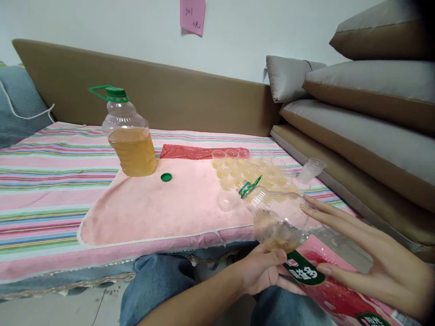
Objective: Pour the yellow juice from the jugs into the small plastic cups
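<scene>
Head view: The clear bottle (288,231) is at 4 o'clock, tilted above the person's knees, its uncapped mouth pointing to 10 o'clock. A small volume of liquid is visible inside. The left hand (261,271) grips the body from beneath, thumb beside the printed label. The right hand (390,258) spans the body with its fingers spread, thumb on the label.

Relative to the bottle, filled cups (251,172) stand in rows at 11 o'clock; a cup stack (311,171) leans at 1 o'clock. A green cap (166,177) lies on the pink mat (152,213) at 10 o'clock. Farther along that direction, 1 capped jug (132,149) stands upright, partly filled with amber liquid.
</scene>
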Motion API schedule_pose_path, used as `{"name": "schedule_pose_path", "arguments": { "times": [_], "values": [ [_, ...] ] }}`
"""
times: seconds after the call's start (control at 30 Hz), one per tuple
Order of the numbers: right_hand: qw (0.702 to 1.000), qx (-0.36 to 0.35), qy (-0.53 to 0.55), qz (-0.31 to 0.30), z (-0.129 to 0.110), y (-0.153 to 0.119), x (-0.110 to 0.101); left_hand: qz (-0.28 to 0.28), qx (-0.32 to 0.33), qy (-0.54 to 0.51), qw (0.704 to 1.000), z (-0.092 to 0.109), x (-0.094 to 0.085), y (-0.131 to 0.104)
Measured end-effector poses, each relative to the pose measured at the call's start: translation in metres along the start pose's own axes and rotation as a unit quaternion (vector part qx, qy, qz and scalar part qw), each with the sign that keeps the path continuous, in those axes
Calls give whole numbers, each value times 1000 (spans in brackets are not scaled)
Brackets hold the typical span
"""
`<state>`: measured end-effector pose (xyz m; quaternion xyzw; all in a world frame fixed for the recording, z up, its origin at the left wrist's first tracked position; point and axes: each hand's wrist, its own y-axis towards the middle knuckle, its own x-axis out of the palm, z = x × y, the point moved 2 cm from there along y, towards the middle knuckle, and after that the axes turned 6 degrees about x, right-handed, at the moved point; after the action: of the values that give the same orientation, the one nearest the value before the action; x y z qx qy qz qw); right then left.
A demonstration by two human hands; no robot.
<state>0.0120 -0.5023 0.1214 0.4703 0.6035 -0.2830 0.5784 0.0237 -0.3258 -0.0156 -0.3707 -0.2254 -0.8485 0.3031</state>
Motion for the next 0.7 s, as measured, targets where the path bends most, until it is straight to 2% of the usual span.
{"name": "schedule_pose_path", "arguments": {
  "times": [0.5,0.7],
  "values": [
    [999,-11,15,-40,-2,17,-9,-33,24,-39,998,-5,3,6],
    [999,-8,-6,-51,-6,22,-15,-15,11,-38,999,0,7,6]
  ]
}}
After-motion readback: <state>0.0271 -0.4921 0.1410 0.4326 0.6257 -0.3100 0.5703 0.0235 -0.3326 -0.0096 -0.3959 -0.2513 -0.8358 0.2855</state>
